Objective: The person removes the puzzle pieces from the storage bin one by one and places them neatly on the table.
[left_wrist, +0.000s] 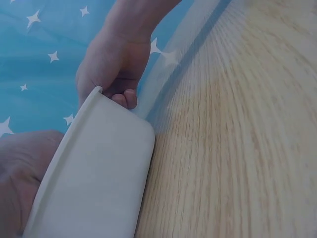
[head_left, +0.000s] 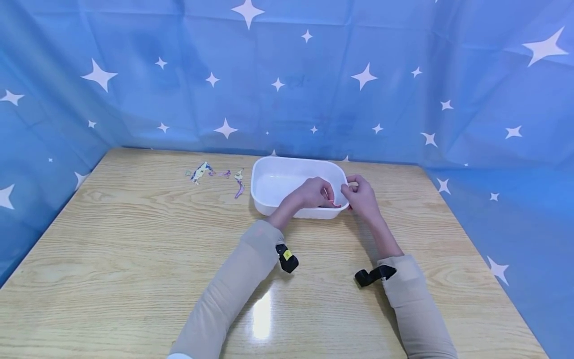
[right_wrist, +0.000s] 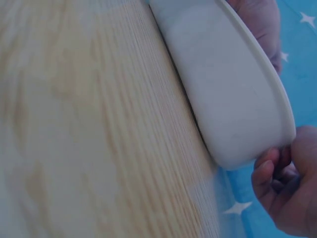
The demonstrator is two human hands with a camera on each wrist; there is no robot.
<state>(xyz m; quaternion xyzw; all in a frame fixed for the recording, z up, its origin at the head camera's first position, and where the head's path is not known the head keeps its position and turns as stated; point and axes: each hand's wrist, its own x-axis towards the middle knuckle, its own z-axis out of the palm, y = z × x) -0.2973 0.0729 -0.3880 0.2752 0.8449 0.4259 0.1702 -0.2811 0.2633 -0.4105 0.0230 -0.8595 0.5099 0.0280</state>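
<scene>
A white plastic tub (head_left: pixel 296 213) stands near the back of the table. My left hand (head_left: pixel 315 193) reaches over its near wall, fingers curled down inside the right part. At those fingertips a thin red strip (head_left: pixel 334 203) shows; its kind cannot be told. My right hand (head_left: pixel 362 199) is at the tub's right end, thumb and fingers pinching the rim at the corner. In the right wrist view the right hand's fingers (right_wrist: pixel 267 171) curl under that rim. The left hand is partly hidden behind the tub wall in both wrist views.
Left of the tub lie several small flat coloured pieces: a yellow and blue one (head_left: pixel 200 172), a thin purple one (head_left: pixel 239 189) and others. A blue curtain (head_left: pixel 287 114) with white stars hangs behind the wooden table (head_left: pixel 134 259). Black wrist cameras (head_left: pixel 287 258) sit on both sleeves.
</scene>
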